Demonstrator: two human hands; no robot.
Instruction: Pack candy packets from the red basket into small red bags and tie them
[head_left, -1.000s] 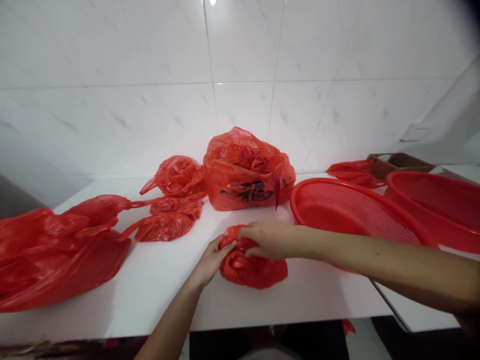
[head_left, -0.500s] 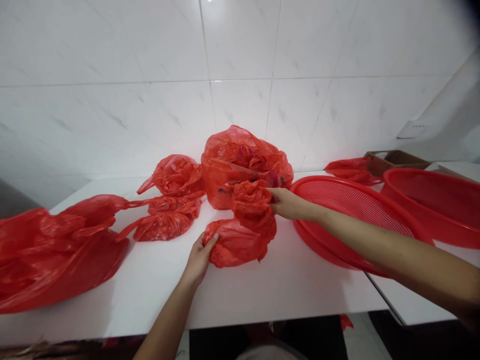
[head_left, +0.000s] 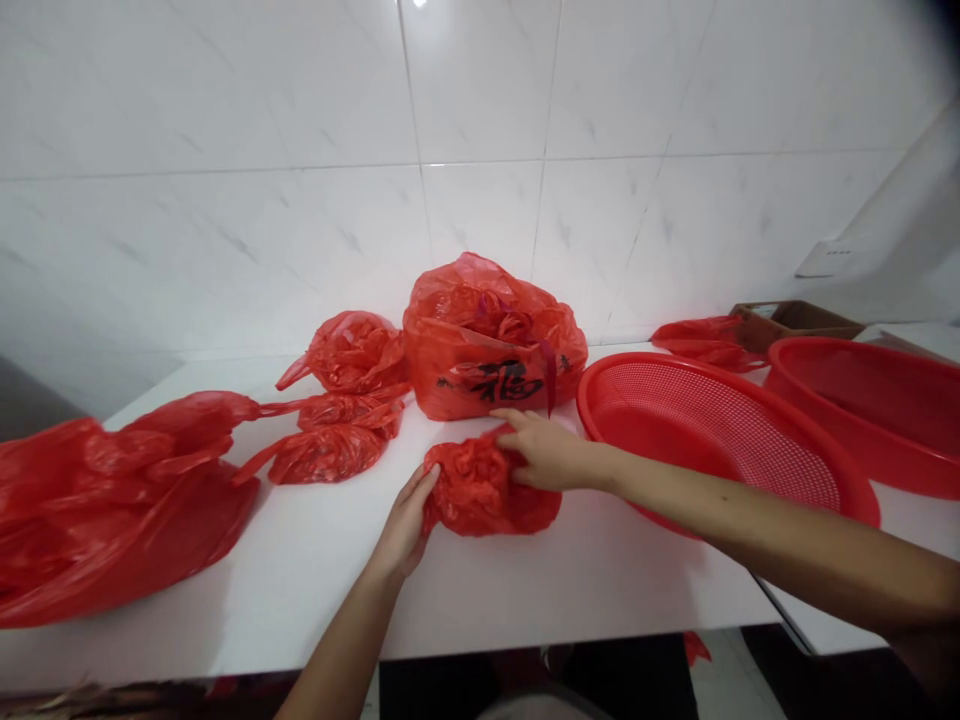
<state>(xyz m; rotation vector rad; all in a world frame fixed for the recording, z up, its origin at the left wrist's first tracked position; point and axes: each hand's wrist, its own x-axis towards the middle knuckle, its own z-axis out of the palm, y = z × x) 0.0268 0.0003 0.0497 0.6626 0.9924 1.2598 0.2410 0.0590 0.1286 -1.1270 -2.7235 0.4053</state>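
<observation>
A crumpled red plastic bag [head_left: 476, 490] lies on the white table between my hands. My left hand [head_left: 407, 520] grips its left side, thumb on top and fingers out of sight behind the edge. My right hand [head_left: 551, 450] rests on its upper right part, the index finger stretched out and other fingers partly hidden in the folds. Just behind stands a large full red plastic bag [head_left: 442, 365] with black printed characters and a dark red ribbon [head_left: 550, 375].
Small tied red bags [head_left: 326, 453] and a large red bag [head_left: 127, 500] lie to the left. On the right are a red perforated basket [head_left: 675, 460], a second red basin [head_left: 862, 400] and a brown box [head_left: 795, 318]. A tiled wall [head_left: 480, 200] closes the back.
My right hand has come down toward me, folding the raised part of the red bag onto the rest. The bag is now more compact, and the print behind it shows.
</observation>
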